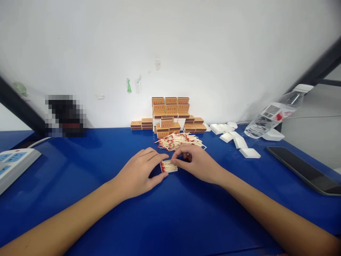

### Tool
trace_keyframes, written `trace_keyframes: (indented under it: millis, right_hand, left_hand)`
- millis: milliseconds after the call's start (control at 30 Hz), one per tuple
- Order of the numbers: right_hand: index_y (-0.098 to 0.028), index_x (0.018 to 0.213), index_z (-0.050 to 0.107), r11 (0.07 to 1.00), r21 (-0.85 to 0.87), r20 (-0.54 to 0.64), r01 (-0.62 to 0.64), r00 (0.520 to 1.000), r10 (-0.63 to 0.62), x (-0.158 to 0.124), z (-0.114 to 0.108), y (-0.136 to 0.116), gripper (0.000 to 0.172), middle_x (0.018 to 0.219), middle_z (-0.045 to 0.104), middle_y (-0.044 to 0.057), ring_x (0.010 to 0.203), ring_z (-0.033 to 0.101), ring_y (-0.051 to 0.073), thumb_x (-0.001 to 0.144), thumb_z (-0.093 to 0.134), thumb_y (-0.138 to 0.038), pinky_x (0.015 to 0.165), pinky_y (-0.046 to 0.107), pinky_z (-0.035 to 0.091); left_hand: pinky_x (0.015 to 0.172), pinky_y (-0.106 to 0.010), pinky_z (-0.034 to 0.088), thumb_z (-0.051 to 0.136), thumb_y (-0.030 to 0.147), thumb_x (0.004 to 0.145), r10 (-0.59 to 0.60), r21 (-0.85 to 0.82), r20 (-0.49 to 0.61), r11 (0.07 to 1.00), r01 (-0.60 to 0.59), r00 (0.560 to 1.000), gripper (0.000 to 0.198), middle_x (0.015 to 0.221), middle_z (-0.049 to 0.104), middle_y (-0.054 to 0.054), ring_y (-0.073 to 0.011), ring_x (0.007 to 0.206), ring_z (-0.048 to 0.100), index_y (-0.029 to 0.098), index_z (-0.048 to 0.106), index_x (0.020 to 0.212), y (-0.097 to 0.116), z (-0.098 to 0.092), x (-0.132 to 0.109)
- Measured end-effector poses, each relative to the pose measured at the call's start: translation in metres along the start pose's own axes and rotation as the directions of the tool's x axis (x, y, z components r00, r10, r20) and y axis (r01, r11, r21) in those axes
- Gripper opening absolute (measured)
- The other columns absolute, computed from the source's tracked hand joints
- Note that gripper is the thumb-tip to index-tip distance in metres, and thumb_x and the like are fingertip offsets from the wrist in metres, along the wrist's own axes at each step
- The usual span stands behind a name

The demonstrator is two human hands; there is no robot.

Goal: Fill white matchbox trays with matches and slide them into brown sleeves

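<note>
A small white matchbox tray [175, 170] lies on the blue table, filled with red-tipped matches [167, 166] whose heads point left. My left hand [141, 170] steadies this tray, thumb along its near side and forefinger at the far side. At the tray's right end, my right hand [195, 161] has thumb and forefinger closed on the matches' plain ends; the exact contact is partly hidden by the fingertips. Just beyond my hands spreads a heap of loose matches [178, 141].
Brown matchboxes [171, 108] are stacked by the wall. Empty white trays [239, 141] lie to the right, near a tilted water bottle [277, 112] and a phone [303, 169]. A power strip [16, 163] sits left; a blurred dark object [65, 115] stands behind it.
</note>
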State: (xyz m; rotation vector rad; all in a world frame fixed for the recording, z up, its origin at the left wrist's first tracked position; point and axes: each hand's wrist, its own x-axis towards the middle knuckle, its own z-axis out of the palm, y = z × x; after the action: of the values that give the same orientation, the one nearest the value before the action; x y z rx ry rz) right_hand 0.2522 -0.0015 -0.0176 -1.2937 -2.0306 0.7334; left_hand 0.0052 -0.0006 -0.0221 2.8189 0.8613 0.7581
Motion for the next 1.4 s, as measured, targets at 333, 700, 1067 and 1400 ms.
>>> trace_keyframes:
  millis: [333, 700, 1067, 1400]
  right_hand:
    - [-0.024, 0.091, 0.075, 0.981, -0.159, -0.084, 0.114, 0.988, -0.129, 0.002, -0.018, 0.001, 0.009, 0.093, 0.074, 0.002, 0.083, 0.062, 0.019, 0.096, 0.068, -0.023, 0.076, 0.034, 0.046]
    - [-0.022, 0.083, 0.071, 0.89, -0.453, -0.104, 0.042, 0.99, -0.1, 0.005, -0.042, 0.009, 0.016, 0.086, 0.072, 0.004, 0.082, 0.061, 0.021, 0.098, 0.066, -0.025, 0.072, 0.034, 0.041]
    - [-0.021, 0.086, 0.072, 0.895, -0.431, 0.006, 0.109, 0.993, -0.119, 0.002, -0.038, 0.0, 0.015, 0.09, 0.075, 0.004, 0.086, 0.065, 0.021, 0.099, 0.066, -0.024, 0.075, 0.034, 0.045]
    - [-0.021, 0.085, 0.069, 0.897, -0.413, 0.009, 0.159, 0.985, -0.17, 0.0, -0.037, -0.001, 0.016, 0.089, 0.074, 0.004, 0.085, 0.065, 0.02, 0.1, 0.063, -0.024, 0.076, 0.034, 0.045]
  left_hand:
    - [0.094, -0.047, 0.057, 0.068, 0.03, 0.102, 0.024, -0.016, 0.002, 1.0, -0.024, 1.0, 0.026, 0.109, 0.074, -0.009, -0.0268, 0.106, 0.066, 0.018, 0.073, 0.124, 0.0, -0.001, 0.0]
    - [0.096, -0.05, 0.058, 0.065, 0.035, 0.104, 0.048, 0.041, 0.043, 0.998, -0.05, 0.998, 0.032, 0.118, 0.071, -0.012, -0.0287, 0.111, 0.065, 0.02, 0.073, 0.132, 0.0, -0.002, -0.002]
    - [0.095, -0.048, 0.058, 0.06, 0.031, 0.106, 0.075, 0.022, 0.02, 0.997, -0.076, 0.997, 0.03, 0.118, 0.071, -0.011, -0.0272, 0.11, 0.066, 0.02, 0.072, 0.132, 0.001, 0.0, 0.0]
    - [0.096, -0.047, 0.058, 0.061, 0.027, 0.105, 0.065, -0.007, 0.014, 0.998, -0.065, 0.998, 0.03, 0.117, 0.072, -0.011, -0.0268, 0.109, 0.066, 0.018, 0.071, 0.132, 0.003, -0.001, 0.0]
